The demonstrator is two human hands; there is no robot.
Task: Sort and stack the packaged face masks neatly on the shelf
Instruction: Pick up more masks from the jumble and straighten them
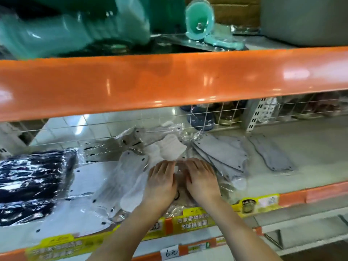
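- Both bare forearms reach in from the bottom edge to the lower grey shelf [301,157] with its orange front rail.
- White face masks in clear plastic wrap [105,185] lie left of the hands; grey packaged masks [222,153] lie right; black packaged masks [32,181] sit far left.
- Left hand [162,179] and right hand [201,178] lie palm-down, side by side.
- Fingers [195,163] are straight and close together, pressing a clear packet [180,178] between the piles.

Light was bright and even. Glare streaked the orange shelf beam [169,80] and the clear mask wrappers [105,147]. Motion blur smeared the teal packages [75,29] above; wide-angle distortion bowed the edges.
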